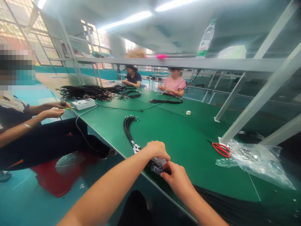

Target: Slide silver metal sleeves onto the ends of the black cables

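"Along the near edge of the green table (pixel 199 131), how does the black cable bundle (pixel 128 129) lie?"

"From left to right: tipped ends fan out on the surface, a pale section follows, then the bundle runs beneath the left hand (pixel 158 150) toward the right hand (pixel 178 176)."

"State of the hands?"

"Close together. The left is curled over the bundle; its grip cannot be confirmed. The right appears to pinch the end of a clear plastic film (pixel 156 169)."

"Handling properties?"

"Expect a flexible, fairly light bundle whose loose ends splay. Take hold at the gathered section, not at the tips. The film is probably thin and slippery."

"Surroundings and obstructions?"

"At left, a seated co-worker (pixel 35 121) and a white box (pixel 83 104) with a pale cord (pixel 77 123) over the edge. Behind it, a cable heap (pixel 87 93); next, a thin black wire (pixel 141 110) crosses the table. Farther right: a small white spool (pixel 188 112), red-handled scissors (pixel 221 150), a slanted shelf post (pixel 261 95) restricting reach, and a transparent bag (pixel 258 161)."
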`<state>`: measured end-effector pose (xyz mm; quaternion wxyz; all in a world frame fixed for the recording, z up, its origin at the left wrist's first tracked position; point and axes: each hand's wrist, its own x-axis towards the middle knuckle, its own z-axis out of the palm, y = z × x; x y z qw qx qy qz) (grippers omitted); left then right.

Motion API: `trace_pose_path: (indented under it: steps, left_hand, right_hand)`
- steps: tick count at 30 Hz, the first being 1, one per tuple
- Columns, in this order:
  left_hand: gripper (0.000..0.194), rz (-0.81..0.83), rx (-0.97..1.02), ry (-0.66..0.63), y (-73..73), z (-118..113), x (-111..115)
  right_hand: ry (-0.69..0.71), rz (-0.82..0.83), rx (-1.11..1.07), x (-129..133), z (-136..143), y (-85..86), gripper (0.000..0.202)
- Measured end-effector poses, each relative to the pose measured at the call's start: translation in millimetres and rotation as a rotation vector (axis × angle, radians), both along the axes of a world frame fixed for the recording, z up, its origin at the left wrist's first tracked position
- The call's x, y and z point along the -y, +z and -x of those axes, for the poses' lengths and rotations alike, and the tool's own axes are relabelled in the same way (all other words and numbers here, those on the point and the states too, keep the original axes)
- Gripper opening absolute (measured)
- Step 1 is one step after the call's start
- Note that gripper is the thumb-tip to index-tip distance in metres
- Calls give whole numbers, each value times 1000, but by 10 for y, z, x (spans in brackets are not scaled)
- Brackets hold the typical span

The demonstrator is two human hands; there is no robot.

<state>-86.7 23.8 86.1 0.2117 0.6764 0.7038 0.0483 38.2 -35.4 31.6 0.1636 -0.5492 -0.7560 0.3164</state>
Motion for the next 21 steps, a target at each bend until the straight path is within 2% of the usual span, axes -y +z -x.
trace_pose_path:
  steps: [4, 6, 8, 10, 11, 14, 16, 19, 21]
  left_hand:
    - [43, -144, 27, 102, 108, 179, 256]
    - [53, -256, 46, 159, 132, 232, 501]
    - [57, -343, 62, 201, 66, 256, 795]
    - [60, -419, 96, 229, -107, 265, 1089]
    - [61, -510, 157, 237, -224, 264, 1217]
    - [68, -667, 261, 250, -601, 230, 1477]
    - [72, -746, 301, 250, -808, 179, 1545]
    - [73, -903, 390, 249, -1060, 86, 1554]
    - [72, -983, 456, 228, -1224, 27, 1529]
  right_hand:
    - [-35, 24, 21, 8, 13, -50, 9]
    - [-33, 66, -14, -12, 11, -67, 15]
    - [-8, 146, -72, -54, 1, -62, 24]
    - [43, 256, -139, -110, -15, -25, 27]
    - [77, 317, -173, -139, -25, 4, 26]
    - [173, 488, -268, -215, -45, 108, 20]
    - [204, 561, -301, -257, -41, 165, 25]
    - [204, 584, -298, -325, -10, 205, 39]
    - [191, 567, -285, -379, 9, 210, 37]
